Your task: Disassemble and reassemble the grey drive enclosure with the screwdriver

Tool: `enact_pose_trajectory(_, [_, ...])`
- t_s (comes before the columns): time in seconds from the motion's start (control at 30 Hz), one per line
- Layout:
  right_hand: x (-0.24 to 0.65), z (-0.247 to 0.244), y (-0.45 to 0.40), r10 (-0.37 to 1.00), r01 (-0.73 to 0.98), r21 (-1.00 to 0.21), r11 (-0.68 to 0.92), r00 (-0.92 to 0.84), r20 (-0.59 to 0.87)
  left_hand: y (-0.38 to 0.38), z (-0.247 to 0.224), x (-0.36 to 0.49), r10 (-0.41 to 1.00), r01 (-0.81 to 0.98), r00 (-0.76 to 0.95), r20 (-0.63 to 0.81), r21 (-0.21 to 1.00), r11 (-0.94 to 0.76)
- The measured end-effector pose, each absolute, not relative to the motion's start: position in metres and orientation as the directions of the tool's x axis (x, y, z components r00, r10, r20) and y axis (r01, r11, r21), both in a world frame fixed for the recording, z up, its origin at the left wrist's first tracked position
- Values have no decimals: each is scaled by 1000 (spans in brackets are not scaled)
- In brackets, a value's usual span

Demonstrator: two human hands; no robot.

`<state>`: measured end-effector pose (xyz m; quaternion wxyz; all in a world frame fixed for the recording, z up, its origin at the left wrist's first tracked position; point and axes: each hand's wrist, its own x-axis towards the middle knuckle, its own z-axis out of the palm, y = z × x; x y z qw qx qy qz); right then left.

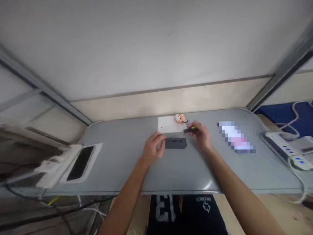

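On the grey table lies a dark grey slotted block [175, 143]. My left hand [153, 147] is closed on its left end, thumb and fingers around it. To the right, my right hand [201, 134] grips a black tool with a yellow-green mark [190, 130], its dark end pointing left above the block's right end. A thin shaft seems to run left from the tool, but it is too faint to make out well. Behind the block is a white sheet [168, 124], with an orange and white animal figure [180, 118] at its back right corner.
A dark phone-like slab on a white sheet [80, 163] lies at the left, beside a white power strip [58, 166]. At the right are a blurred-out bright screen [236, 137] and a white power strip with cables [290, 148]. A wall panel [171, 98] stands behind the table.
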<state>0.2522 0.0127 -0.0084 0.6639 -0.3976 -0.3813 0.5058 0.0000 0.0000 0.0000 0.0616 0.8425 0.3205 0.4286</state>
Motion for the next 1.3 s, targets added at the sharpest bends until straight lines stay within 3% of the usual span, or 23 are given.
enact_pose_trajectory(0.13, [252, -8, 16, 981, -227, -965, 132, 170, 94, 0, 2, 0, 550, 519, 474, 687, 287, -805])
enact_pose_trajectory(0.37, [233, -21, 12, 991, 136, -983, 120, -69, 111, -5, 4, 2, 499, 535, 507, 703, 197, -822])
enact_pose_trajectory(0.53, [233, -29, 13, 972, 194, -958, 213, -139, 188, -6, 5, 9, 472, 510, 589, 656, 151, -847])
enact_pose_trajectory(0.8, [229, -24, 10, 981, 223, -957, 187, -88, 171, -3, 6, 0, 562, 589, 513, 649, 209, -780])
enact_pose_trajectory(0.93, [230, -15, 10, 990, 136, -983, 123, 51, 131, -2, 11, -7, 612, 651, 478, 630, 214, -728])
enact_pose_trajectory(1.03, [238, -11, 13, 981, -50, -995, 92, 176, 82, -3, 13, -6, 600, 671, 472, 646, 179, -720])
enact_pose_trajectory(1.3, [261, -12, 22, 913, -434, -886, 165, 408, -30, -6, 3, 11, 527, 703, 480, 701, 51, -709])
